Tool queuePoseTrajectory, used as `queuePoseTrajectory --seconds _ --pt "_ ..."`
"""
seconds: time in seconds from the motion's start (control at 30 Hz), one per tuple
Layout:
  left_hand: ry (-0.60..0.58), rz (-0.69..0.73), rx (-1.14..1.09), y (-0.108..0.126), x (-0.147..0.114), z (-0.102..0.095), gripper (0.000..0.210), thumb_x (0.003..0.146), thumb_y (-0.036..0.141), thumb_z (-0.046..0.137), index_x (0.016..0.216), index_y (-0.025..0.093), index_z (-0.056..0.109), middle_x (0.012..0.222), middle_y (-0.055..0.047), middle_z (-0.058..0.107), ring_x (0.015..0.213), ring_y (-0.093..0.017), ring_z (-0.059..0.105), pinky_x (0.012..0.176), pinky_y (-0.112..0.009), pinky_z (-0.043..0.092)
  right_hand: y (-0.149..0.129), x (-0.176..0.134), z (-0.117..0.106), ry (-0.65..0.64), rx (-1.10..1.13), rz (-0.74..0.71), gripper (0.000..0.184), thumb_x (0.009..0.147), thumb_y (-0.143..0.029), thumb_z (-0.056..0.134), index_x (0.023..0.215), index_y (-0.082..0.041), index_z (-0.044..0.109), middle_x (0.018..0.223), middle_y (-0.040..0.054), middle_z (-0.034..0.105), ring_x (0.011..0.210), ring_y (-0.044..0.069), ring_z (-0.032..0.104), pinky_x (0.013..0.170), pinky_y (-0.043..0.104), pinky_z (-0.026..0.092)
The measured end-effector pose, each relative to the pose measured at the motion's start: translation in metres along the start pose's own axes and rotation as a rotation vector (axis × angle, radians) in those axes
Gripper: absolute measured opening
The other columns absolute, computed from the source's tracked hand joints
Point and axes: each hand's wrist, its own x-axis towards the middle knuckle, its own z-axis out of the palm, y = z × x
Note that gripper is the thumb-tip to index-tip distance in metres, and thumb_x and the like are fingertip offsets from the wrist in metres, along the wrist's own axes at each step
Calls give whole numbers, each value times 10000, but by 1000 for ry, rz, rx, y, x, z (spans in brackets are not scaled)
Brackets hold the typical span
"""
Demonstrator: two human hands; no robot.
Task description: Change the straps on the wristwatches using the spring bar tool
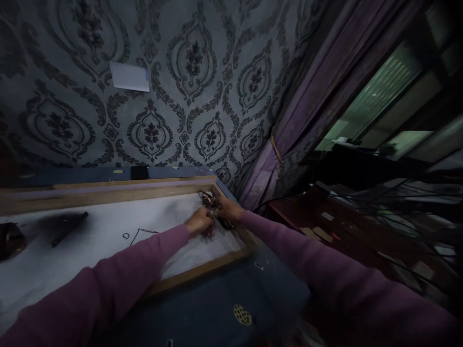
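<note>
In the right end of a wooden-framed tray (170,277) with a white base, both my hands work close together. My left hand (199,222) is closed, its fingers curled down over the base; whatever they may hold is hidden. At the right rim, my right hand (228,209) bends its fingers around a small, dark, shiny thing that I cannot make out. A wristwatch-like item (208,200) with a round face lies in the corner, against the right fingertips. Left of my hands are a small dark loop (126,236) and a thin angled piece (147,231).
A black stick (70,229) and a dark brown glossy object (11,241) lie farther left in the tray. Blue patterned cloth (217,299) spreads underneath. A black flat item (139,172) rests behind the rim. A purple curtain (267,159) and a cluttered reddish table (325,231) stand right.
</note>
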Motion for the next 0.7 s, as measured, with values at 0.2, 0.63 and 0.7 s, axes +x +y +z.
queuePoseTrajectory --seconds 0.2,0.63,0.7 --pt "50 81 119 4 -1 -4 336 937 329 577 1222 154 560 1204 -96 593 1005 -218 620 844 -420 546 2 -8 -2 41 -11 -5 318 946 -313 588 1224 -159 574 1221 90 604 1025 228 630 856 428 546" --pt "153 411 328 13 -4 -10 313 744 28 575 1026 163 554 695 26 593 415 -76 515 383 -153 370 11 -24 4 164 53 -51 198 913 -201 613 1094 -124 622 989 77 678 918 205 652 815 349 527" --pt "136 433 343 13 0 -11 340 727 33 583 1039 166 560 755 11 609 436 -76 529 380 -149 380 11 -26 5 174 59 -55 219 930 -243 605 1121 -136 614 1050 75 665 933 200 652 818 366 540"
